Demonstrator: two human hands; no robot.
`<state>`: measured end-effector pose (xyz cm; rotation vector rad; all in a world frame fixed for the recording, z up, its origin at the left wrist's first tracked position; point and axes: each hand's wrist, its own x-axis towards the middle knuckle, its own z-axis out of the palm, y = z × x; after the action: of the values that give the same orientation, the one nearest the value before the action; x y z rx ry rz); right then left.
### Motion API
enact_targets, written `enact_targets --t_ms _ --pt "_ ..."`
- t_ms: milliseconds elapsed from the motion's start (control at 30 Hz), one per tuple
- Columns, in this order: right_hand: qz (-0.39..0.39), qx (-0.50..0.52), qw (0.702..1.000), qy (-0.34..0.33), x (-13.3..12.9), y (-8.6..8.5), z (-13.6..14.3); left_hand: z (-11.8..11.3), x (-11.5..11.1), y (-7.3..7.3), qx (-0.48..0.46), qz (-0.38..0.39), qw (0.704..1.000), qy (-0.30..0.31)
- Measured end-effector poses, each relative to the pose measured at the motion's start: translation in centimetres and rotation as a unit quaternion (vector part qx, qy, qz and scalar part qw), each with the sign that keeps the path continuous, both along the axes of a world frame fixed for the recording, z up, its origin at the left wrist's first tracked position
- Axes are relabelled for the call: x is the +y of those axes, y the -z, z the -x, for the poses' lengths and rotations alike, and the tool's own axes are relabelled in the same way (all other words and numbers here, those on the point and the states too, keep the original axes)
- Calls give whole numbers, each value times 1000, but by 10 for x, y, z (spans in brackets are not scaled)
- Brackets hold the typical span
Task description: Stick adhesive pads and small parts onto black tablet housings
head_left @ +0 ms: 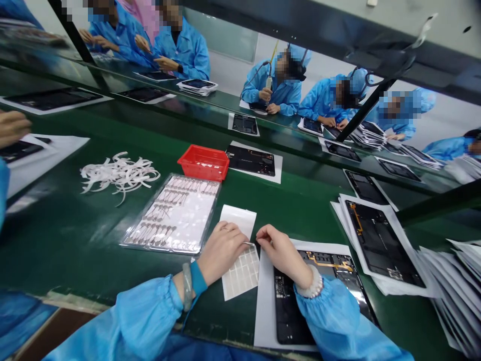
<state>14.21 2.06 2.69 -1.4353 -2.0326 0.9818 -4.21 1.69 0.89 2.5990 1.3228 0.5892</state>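
Note:
My left hand [224,250] lies over a sheet of small pale rectangular stickers [240,276], fingers curled closed. A small thin greyish piece [248,244] shows at its fingertips, too small to name. Just right of it, my right hand [277,249] is closed in a pinch; what it holds, if anything, cannot be made out. Under my right forearm a black tablet housing [289,311] with orange flex cable rests on white paper [265,321]. Left of my hands is a clear tray [188,225] with rows of small round parts with tails.
A red bin [205,163] stands behind the tray, beside another tablet housing [251,159]. A heap of white strips [120,173] lies left. Stacked housings [383,240] and papers [451,296] are at right. A co-worker's hand [13,128] is at the left edge; people in blue work opposite.

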Motion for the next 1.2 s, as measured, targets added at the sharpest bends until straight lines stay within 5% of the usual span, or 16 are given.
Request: enact_targets --t_ms 200,433,500,600,667,767,933,1200 --pt "-86 -192 974 -80 -7 -25 4 2 5 -2 12 -6 999 31" --pt "-244 -356 888 -159 -10 -32 20 5 8 -11 38 -14 998 48" --pt "-253 -317 905 -127 -14 -37 9 4 5 -14 42 -18 998 41" --pt "-174 -150 973 -1 -27 -43 -24 -4 -13 -14 32 -84 995 33" --pt "-69 -20 995 66 -41 -40 -47 -15 -31 -9 27 -134 986 99" --pt "44 67 991 112 -68 -21 -67 -35 -61 3 36 -138 964 225" --pt "16 46 980 191 -106 11 -62 -54 -93 17 -3 -123 961 249" --pt "-26 -57 972 228 -120 12 -44 -45 -105 21 1 -98 975 198"
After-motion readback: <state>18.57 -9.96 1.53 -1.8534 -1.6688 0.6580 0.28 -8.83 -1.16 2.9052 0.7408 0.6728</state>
